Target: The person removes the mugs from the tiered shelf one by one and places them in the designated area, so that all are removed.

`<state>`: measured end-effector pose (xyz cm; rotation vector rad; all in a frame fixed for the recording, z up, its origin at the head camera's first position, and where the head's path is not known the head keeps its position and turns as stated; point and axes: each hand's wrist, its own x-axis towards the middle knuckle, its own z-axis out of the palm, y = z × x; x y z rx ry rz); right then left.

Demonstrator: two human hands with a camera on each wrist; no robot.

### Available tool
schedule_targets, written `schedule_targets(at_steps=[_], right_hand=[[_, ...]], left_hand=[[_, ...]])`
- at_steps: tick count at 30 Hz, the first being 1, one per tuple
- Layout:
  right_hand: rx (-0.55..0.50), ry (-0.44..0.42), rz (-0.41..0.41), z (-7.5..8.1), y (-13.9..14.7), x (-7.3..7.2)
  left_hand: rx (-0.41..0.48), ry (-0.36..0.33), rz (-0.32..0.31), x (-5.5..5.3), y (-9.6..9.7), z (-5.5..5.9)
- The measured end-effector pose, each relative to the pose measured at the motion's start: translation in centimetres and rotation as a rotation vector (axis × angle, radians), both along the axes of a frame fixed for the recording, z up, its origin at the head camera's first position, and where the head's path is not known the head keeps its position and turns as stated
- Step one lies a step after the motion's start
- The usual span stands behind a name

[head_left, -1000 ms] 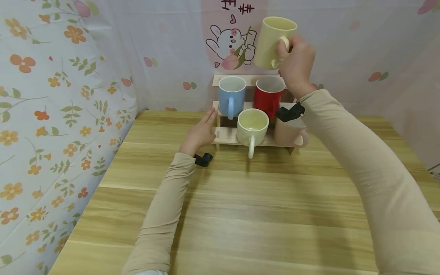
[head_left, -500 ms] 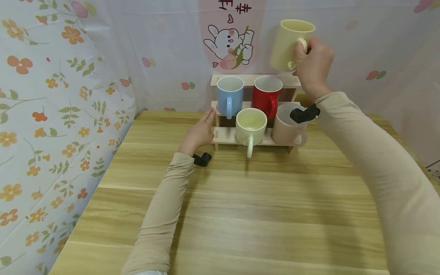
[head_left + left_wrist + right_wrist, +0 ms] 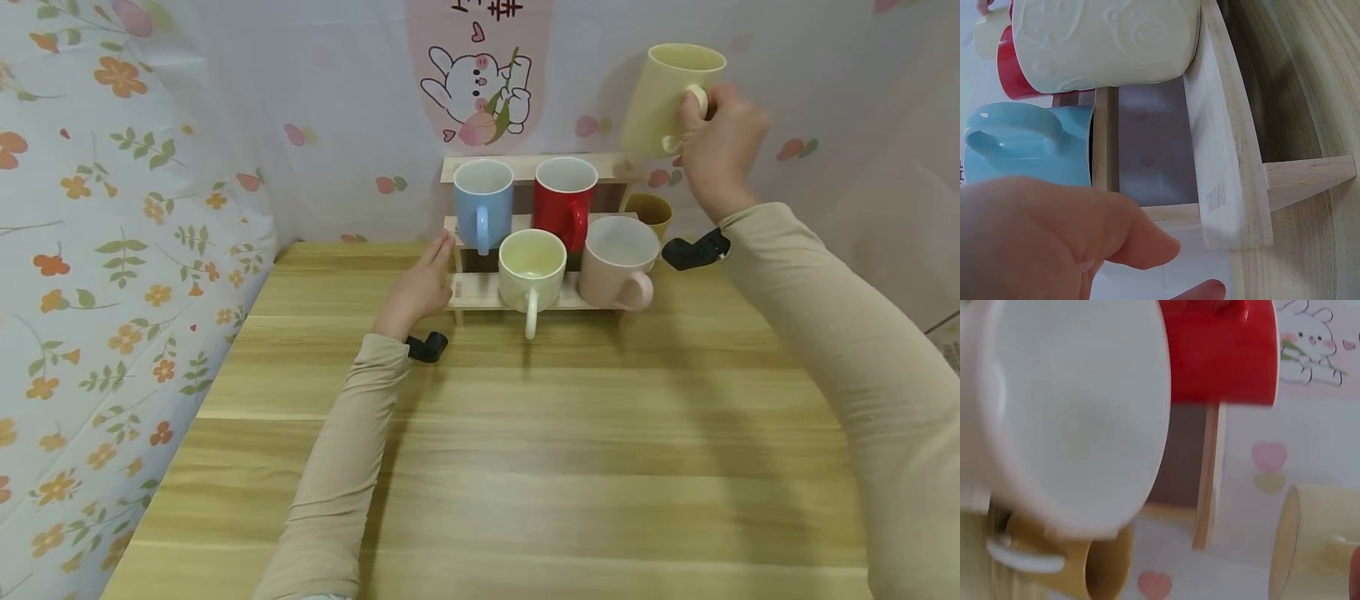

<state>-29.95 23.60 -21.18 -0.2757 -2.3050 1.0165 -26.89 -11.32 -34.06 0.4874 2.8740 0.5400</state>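
Note:
High in the head view, to the right of the wooden rack [image 3: 476, 292], my right hand [image 3: 723, 146] grips a pale yellow mug [image 3: 663, 100] by its handle. The mug is upright, slightly tilted, and apart from the rack. At the rack's left end my left hand [image 3: 416, 287] rests with fingers stretched forward, and its thumb [image 3: 1147, 240] shows in the left wrist view. A blue mug [image 3: 483, 196] and a red mug [image 3: 551, 200] stand on the middle shelf. A cream mug [image 3: 525, 275] and a pale pink mug [image 3: 609, 271] stand on the lowest shelf.
A mustard mug [image 3: 654, 210] stands behind the rack's right end, partly hidden in the head view. The rack's top shelf [image 3: 517, 167] runs along the back, near a printed curtain [image 3: 337, 75]. The wooden table [image 3: 525, 450] stretches in front.
My right hand has carried the pale yellow mug rightward, away from above the rack. The pink and mustard mugs are now less covered. My left hand keeps its place at the rack; the view shifted slightly.

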Motion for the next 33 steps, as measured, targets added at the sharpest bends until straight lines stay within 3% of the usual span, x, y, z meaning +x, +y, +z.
schedule_targets(at_steps=[10, 16, 26, 33], right_hand=[[-0.128, -0.042, 0.016, -1.0, 3.3, 0.5], [-0.075, -0.090, -0.026, -2.1, 4.9, 1.0], [-0.075, -0.141, -0.065, -4.3, 7.4, 1.0], [0.041, -0.150, -0.072, -6.4, 8.5, 0.8]], left_hand=[[-0.036, -0.013, 0.016, -0.1, 0.0, 0.2], [-0.032, -0.001, 0.006, 0.0, 0.2, 0.1], [-0.053, -0.020, 0.020, 0.0, 0.3, 0.4], [-0.062, -0.014, 0.024, -0.1, 0.3, 0.3]])
